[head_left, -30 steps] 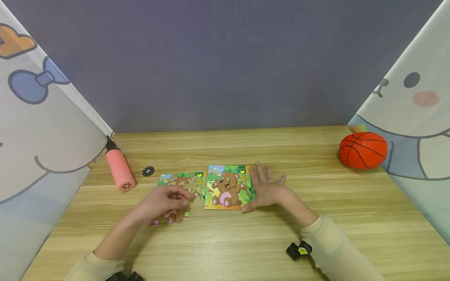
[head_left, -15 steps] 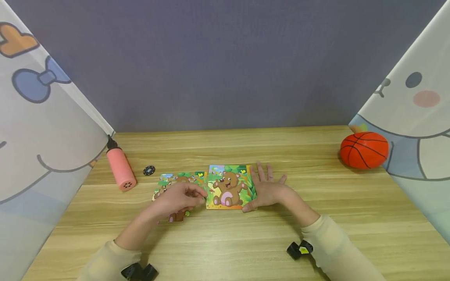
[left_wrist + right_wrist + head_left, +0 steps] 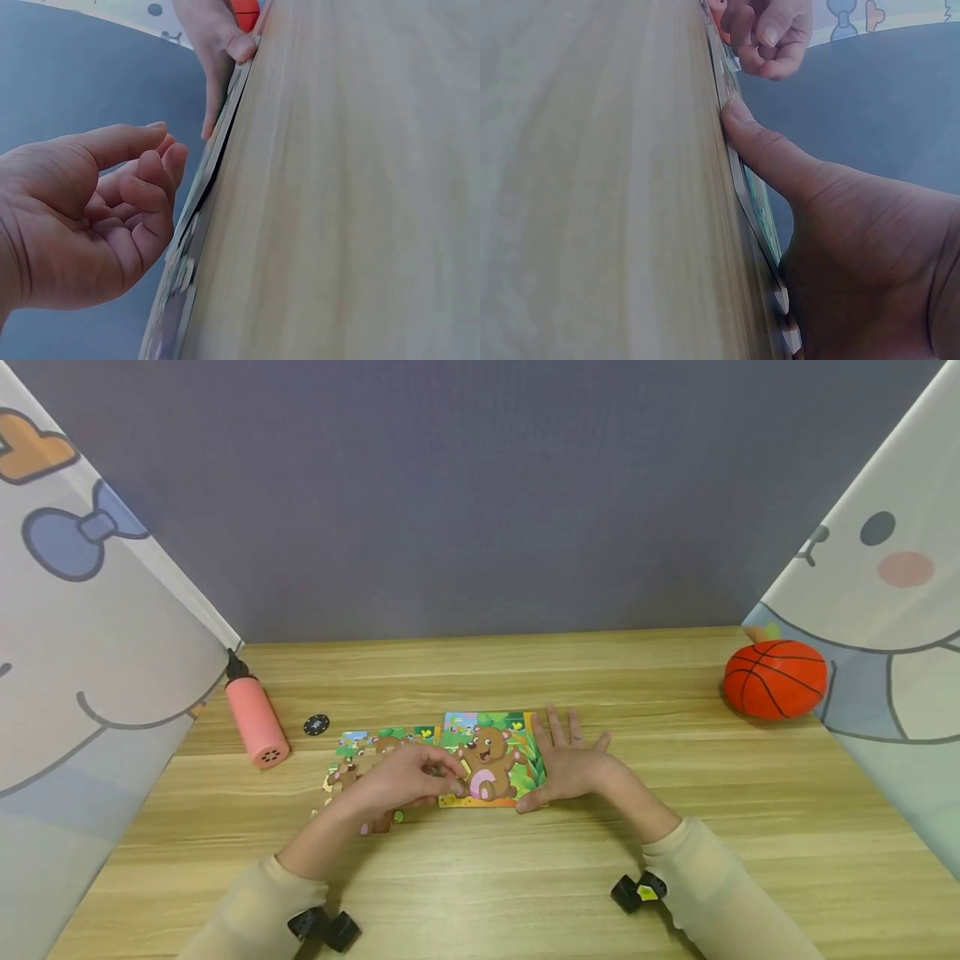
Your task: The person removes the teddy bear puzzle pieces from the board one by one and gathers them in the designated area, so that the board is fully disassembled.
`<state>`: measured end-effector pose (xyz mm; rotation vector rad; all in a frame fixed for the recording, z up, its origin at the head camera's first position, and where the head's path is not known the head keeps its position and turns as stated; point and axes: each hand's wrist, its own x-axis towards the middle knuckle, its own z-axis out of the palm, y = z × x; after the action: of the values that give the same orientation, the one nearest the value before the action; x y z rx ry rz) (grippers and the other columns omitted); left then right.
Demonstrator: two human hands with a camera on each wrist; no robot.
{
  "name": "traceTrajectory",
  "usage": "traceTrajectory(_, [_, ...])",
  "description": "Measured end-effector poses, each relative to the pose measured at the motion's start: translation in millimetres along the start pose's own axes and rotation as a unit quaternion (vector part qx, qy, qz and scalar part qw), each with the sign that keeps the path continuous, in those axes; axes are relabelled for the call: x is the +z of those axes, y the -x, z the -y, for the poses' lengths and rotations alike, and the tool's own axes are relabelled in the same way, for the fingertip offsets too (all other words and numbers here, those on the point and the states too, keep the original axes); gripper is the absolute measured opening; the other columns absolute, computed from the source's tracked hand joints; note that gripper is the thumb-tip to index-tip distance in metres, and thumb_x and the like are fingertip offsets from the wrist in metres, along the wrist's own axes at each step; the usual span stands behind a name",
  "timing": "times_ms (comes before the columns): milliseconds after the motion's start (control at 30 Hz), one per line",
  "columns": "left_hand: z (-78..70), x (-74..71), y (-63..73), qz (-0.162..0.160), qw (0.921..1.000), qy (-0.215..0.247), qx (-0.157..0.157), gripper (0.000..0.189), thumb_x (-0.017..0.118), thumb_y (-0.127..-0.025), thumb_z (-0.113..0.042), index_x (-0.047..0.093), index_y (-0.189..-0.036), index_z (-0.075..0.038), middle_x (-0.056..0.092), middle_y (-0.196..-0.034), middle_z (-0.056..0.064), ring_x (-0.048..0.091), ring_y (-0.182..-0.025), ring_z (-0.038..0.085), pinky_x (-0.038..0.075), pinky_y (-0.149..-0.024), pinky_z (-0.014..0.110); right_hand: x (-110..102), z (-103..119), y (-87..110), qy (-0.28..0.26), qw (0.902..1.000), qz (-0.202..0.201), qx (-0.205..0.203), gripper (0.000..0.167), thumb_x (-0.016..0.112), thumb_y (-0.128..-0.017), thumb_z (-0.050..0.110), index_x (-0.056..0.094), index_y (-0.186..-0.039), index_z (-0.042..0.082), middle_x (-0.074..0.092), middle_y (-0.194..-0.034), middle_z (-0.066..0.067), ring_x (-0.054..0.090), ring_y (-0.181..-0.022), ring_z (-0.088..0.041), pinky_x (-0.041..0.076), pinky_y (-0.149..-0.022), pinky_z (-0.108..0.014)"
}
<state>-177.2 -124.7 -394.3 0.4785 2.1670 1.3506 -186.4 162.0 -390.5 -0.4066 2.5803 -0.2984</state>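
A square bear-picture board (image 3: pixel 491 743) lies on the wooden table. My left hand (image 3: pixel 412 775), fingers curled and thumb near the fingertips, hovers over its lower left part. Whether a small piece sits between those fingertips is hidden; in the left wrist view no piece shows at the left hand (image 3: pixel 97 202). With fingers spread, my right hand (image 3: pixel 570 770) rests along the board's right edge. In the right wrist view the thumb (image 3: pixel 761 146) touches the board's edge. Flat jigsaw pieces (image 3: pixel 352 743) showing parts of the same bear lie left of the board, partly under my left arm.
At the far left lies a pink hand pump (image 3: pixel 255 718) with a black nozzle. A black round chip (image 3: pixel 317 724) is beside it. A red toy basketball (image 3: pixel 776 679) rests at the right back. A grey partition (image 3: pixel 480 510) stands behind the table.
My left hand has slid to the right, from over the jigsaw pieces onto the lower left of the bear-picture board. My right hand has stayed at the board's right edge.
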Motion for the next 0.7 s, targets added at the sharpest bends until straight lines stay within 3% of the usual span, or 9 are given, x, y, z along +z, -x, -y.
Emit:
traceTrajectory(300, [-2.8, 11.6, -12.2, 0.016, 0.9994, 0.030, -0.009, 0.018, 0.076, -0.092, -0.019, 0.075, -0.109, -0.013, 0.070, -0.094, 0.006, 0.050, -0.060, 0.014, 0.043, -0.054, 0.026, 0.0, 1.6, 0.4, 0.000, 1.0000, -0.002, 0.003, 0.142, 0.076, -0.069, 0.077, -0.006, -0.161, 0.005, -0.023, -0.163, -0.022, -0.021, -0.145, -0.052, -0.006, -0.092, -0.089])
traceTrajectory(567, [-10.1, 26.2, -24.6, 0.049, 0.9942, 0.095, 0.009, 0.027, 0.075, -0.090, -0.005, 0.069, -0.116, 0.001, 0.068, -0.093, 0.012, 0.055, -0.063, 0.016, 0.047, -0.054, 0.027, 1.0, 0.5, 0.2, 0.010, 0.9999, -0.004, 0.008, 0.142, 0.075, -0.069, 0.078, -0.005, -0.161, 0.005, -0.021, -0.163, -0.022, -0.019, -0.145, -0.052, -0.004, -0.092, -0.089])
traceTrajectory(700, [-10.2, 32.9, -31.4, 0.049, 0.9935, 0.103, 0.011, 0.028, 0.073, -0.091, -0.004, 0.069, -0.118, 0.000, 0.069, -0.093, 0.010, 0.061, -0.069, 0.017, 0.051, -0.055, 0.028, 1.6, 0.5, -0.1, 0.004, 1.0000, -0.005, 0.007, 0.142, 0.075, -0.069, 0.077, -0.004, -0.161, 0.004, -0.021, -0.163, -0.022, -0.019, -0.145, -0.052, -0.005, -0.092, -0.090])
